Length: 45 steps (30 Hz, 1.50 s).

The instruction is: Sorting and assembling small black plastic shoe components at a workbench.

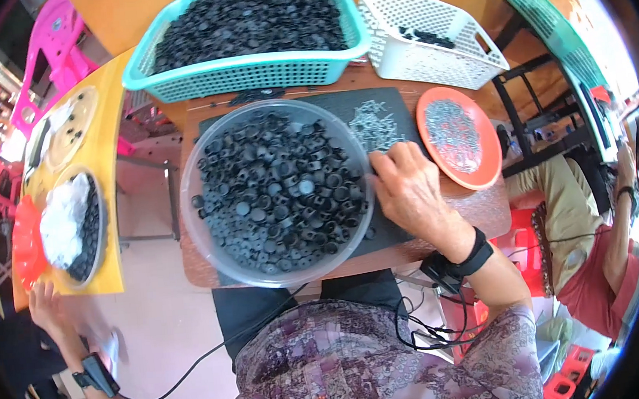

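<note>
A round clear plastic tub (195,243) full of small black caps (282,202) stands on the brown table, partly over a dark mat (404,226). My right hand (415,188) is closed at the tub's right rim, with curled fingers; the fingertips are partly hidden. Just beyond it, a loose pile of small metal pins (374,126) lies on the mat. Far to the left, my left hand (49,311) reaches to the yellow table's near edge, fingers stretched toward a red scalloped dish (29,245). Whether they touch it is hard to tell. Both wrists wear black straps with cables.
At the back, a teal basket (249,74) holds many flat black pieces. Beside it stands a white basket (436,63) with a few black parts. An orange plate (475,178) of pins lies right. A tub (101,239) with black pieces and a white bag (66,219) is left. Another person (588,268) sits right.
</note>
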Each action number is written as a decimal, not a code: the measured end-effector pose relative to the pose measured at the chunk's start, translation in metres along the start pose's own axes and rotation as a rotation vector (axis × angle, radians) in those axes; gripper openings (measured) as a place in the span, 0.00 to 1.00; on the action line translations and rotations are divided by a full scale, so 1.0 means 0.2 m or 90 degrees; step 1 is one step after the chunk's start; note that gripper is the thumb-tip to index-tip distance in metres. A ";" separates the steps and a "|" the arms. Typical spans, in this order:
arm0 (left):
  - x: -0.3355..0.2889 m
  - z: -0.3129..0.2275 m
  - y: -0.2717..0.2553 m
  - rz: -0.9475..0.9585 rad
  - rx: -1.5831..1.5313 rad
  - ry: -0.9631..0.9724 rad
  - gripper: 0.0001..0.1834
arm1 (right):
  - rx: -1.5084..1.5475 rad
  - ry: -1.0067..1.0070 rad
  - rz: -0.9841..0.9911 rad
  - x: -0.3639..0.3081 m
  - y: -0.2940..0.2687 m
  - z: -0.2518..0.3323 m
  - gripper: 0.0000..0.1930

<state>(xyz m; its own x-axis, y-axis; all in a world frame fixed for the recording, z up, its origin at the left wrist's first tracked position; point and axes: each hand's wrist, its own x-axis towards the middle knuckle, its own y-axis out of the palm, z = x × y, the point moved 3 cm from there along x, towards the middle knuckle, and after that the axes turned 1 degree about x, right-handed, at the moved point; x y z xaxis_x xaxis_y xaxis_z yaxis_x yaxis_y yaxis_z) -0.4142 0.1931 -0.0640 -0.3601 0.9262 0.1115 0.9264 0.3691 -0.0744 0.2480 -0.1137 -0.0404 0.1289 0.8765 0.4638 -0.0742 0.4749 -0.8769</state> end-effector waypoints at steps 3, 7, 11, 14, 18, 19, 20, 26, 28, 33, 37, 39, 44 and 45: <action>-0.41 -0.27 0.35 -0.026 0.069 0.117 0.26 | -0.005 0.004 -0.003 0.00 0.01 0.01 0.07; -0.75 -0.47 0.66 0.141 0.063 0.259 0.23 | -0.032 0.004 0.021 -0.02 0.03 0.01 0.11; -1.04 -0.59 0.90 0.231 0.075 0.284 0.22 | -0.044 -0.009 0.039 -0.02 0.05 0.03 0.11; -1.21 -0.60 1.07 0.373 0.044 0.225 0.20 | -0.033 -0.021 0.016 -0.03 0.04 0.02 0.11; -1.32 -0.63 1.24 0.471 0.139 0.345 0.14 | -0.014 -0.014 -0.011 -0.04 0.00 0.01 0.10; -1.34 -0.65 1.29 0.485 0.205 0.459 0.13 | -0.007 -0.015 -0.037 -0.03 -0.02 0.00 0.10; -1.37 -0.67 1.33 0.498 0.274 0.572 0.11 | 0.001 -0.014 -0.063 -0.03 -0.05 0.00 0.11; -1.35 -0.62 1.59 0.565 0.405 0.835 0.15 | 0.176 0.143 -0.128 0.09 -0.19 0.06 0.08; -1.35 -0.64 1.65 0.597 0.432 0.890 0.13 | 0.249 0.126 -0.147 0.15 -0.22 0.09 0.09; -1.38 -0.59 1.77 0.672 0.518 0.995 0.03 | 0.307 0.046 -0.113 0.27 -0.10 0.12 0.09; -1.39 -0.60 1.79 0.690 0.569 1.026 0.02 | 0.311 0.027 -0.085 0.29 -0.06 0.10 0.09; -1.38 -0.60 1.79 0.679 0.560 1.016 0.03 | 0.311 0.033 -0.105 0.27 -0.11 0.10 0.09; -1.38 -0.70 1.78 0.675 0.484 0.863 0.12 | 0.271 0.053 -0.071 0.05 -0.19 0.00 0.11; -1.38 -0.72 1.79 0.671 0.424 0.786 0.14 | 0.267 0.054 -0.076 -0.01 -0.21 0.01 0.11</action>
<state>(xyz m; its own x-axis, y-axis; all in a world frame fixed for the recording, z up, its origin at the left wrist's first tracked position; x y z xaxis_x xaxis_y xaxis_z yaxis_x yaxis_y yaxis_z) 0.0328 0.0579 0.0222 0.8907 0.2908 0.3495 0.3760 -0.0387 -0.9258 0.2498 -0.1343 -0.0044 0.2397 0.8123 0.5317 -0.4467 0.5785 -0.6825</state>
